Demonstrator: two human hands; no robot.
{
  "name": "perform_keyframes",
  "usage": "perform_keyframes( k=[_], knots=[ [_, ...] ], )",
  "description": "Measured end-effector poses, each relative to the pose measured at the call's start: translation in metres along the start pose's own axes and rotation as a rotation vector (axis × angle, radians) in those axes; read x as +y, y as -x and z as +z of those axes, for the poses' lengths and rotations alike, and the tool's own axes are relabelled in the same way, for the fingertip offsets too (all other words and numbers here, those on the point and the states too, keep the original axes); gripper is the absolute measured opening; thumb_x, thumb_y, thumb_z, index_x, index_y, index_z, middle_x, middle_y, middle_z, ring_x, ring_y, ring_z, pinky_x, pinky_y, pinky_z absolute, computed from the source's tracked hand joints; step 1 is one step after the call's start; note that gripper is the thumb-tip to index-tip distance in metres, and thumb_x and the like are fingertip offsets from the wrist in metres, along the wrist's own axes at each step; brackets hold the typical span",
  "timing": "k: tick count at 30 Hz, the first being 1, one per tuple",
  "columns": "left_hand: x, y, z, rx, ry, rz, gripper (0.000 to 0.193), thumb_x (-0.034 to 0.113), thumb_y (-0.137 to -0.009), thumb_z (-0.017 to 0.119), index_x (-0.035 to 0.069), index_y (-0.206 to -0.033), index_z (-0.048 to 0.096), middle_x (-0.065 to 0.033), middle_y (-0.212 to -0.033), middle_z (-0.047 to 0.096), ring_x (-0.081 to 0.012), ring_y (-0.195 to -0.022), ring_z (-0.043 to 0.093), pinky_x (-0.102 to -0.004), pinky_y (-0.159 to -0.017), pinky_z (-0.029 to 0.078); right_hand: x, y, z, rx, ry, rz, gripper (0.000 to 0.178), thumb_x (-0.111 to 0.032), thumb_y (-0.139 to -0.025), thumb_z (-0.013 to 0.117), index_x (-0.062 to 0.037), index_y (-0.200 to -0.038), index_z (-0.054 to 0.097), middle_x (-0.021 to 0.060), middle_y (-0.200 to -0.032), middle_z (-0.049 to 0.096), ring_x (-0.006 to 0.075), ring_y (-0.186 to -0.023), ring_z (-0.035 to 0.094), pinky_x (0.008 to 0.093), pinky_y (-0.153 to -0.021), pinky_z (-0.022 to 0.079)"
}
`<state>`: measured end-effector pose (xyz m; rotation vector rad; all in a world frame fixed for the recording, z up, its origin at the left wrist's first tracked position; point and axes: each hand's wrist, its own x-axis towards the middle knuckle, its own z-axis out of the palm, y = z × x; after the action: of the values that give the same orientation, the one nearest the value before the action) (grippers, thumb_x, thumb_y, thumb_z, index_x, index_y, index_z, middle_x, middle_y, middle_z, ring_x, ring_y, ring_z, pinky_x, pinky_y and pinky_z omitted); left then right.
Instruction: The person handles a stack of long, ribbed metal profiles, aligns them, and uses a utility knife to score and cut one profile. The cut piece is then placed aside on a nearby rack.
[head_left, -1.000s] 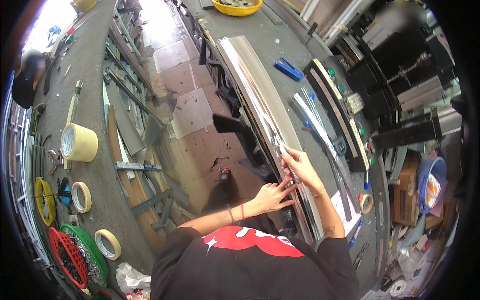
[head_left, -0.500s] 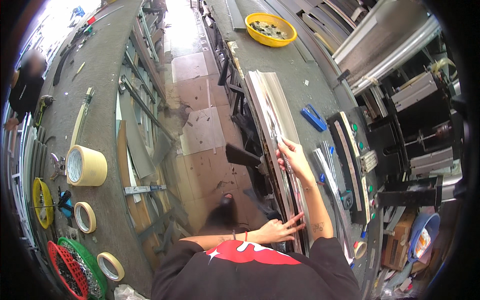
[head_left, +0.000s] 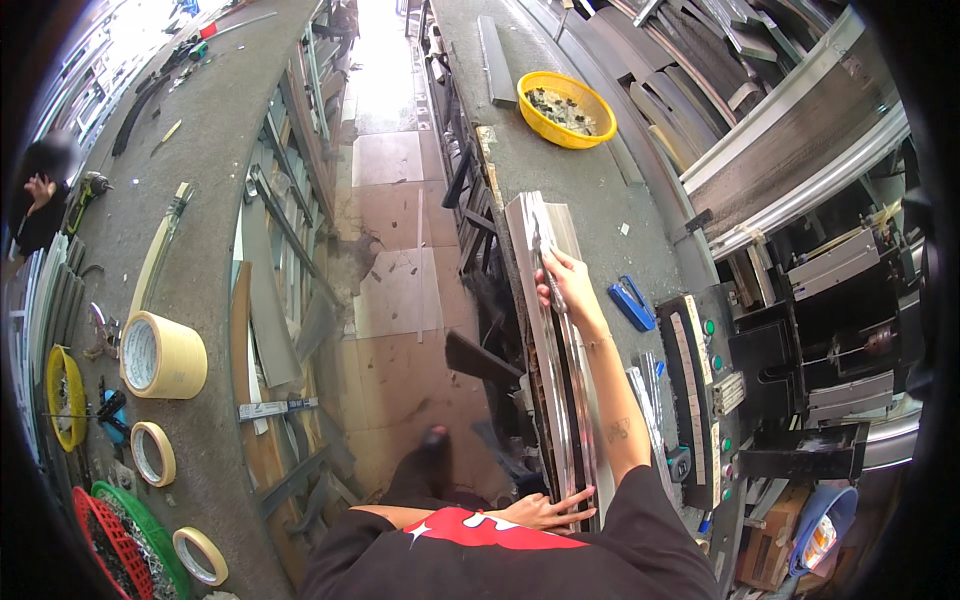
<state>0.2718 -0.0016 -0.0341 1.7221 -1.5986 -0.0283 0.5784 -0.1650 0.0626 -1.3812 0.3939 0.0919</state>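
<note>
Long silver-grey metal profiles (head_left: 556, 400) lie lengthwise along the edge of the right-hand bench. My right hand (head_left: 566, 284) is closed around a slim silver tool (head_left: 539, 240), whose exact kind I cannot make out. Its far end points along the profiles, close to their far end, on the upper surface. My left hand (head_left: 545, 513) rests across the near part of the profiles, fingers stretched out and apart, gripping nothing. To the right of my right hand lies a blue stapler-like tool (head_left: 632, 303).
A yellow basin (head_left: 566, 112) of small parts stands farther along. Right is a panel with green buttons (head_left: 710, 360) and a tape measure (head_left: 679, 463). The left bench holds masking tape rolls (head_left: 182, 357), a green drill (head_left: 90, 195) and a red basket (head_left: 108, 545). Another person (head_left: 45, 190) stands far left.
My right hand has slid away from me along the profiles with the tool, nearer their far end. My left hand stays on the near part. The view has shifted slightly; the other person's hand is raised.
</note>
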Motion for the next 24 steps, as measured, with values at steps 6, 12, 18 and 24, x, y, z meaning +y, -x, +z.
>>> perform_keyframes(
  k=[6,12,18,24],
  knots=[
    [0.001,0.002,-0.002,-0.082,-0.090,-0.019,0.069,0.025,-0.084,0.058,0.025,-0.146,0.027,-0.0169,-0.151,0.023,-0.0115,-0.045,0.049,-0.0235,-0.046,0.045,-0.021,-0.037,0.014,-0.005,0.013,-0.090,0.035,-0.021,-0.094,0.056,-0.0034,-0.124,0.052,0.0041,-0.070,0.054,0.0091,-0.049,0.051,0.0244,-0.040,0.044],
    [-0.014,-0.006,-0.031,-0.051,-0.139,-0.051,0.067,0.047,-0.080,0.060,0.018,-0.138,0.042,-0.0068,-0.147,0.034,-0.0103,-0.057,0.051,-0.0246,-0.053,0.044,-0.053,-0.007,0.012,0.054,-0.066,-0.291,0.050,-0.018,-0.093,0.057,-0.0047,-0.138,0.040,0.0026,-0.072,0.051,0.0083,-0.050,0.048,0.0228,-0.040,0.041],
    [-0.087,-0.044,-0.093,-0.168,-0.342,0.234,0.044,0.040,-0.079,0.061,0.019,-0.118,0.055,0.0036,-0.111,0.055,-0.0155,-0.077,0.052,-0.0307,-0.069,0.047,-0.037,0.199,-0.090,0.375,0.280,-0.418,0.048,-0.016,-0.093,0.057,-0.0066,-0.138,0.043,-0.0011,-0.074,0.051,0.0042,-0.053,0.043,0.0201,-0.044,0.037],
    [-0.048,-0.101,-0.117,-0.300,-0.354,0.683,0.029,0.038,-0.087,0.055,0.011,-0.092,0.054,-0.0013,-0.090,0.053,-0.0142,-0.082,0.049,-0.0308,-0.081,0.041,-0.020,0.510,-0.182,1.168,0.464,-0.359,0.042,-0.019,-0.094,0.056,-0.0099,-0.134,0.049,-0.0049,-0.075,0.050,0.0015,-0.053,0.039,0.0188,-0.044,0.031]
  ],
)
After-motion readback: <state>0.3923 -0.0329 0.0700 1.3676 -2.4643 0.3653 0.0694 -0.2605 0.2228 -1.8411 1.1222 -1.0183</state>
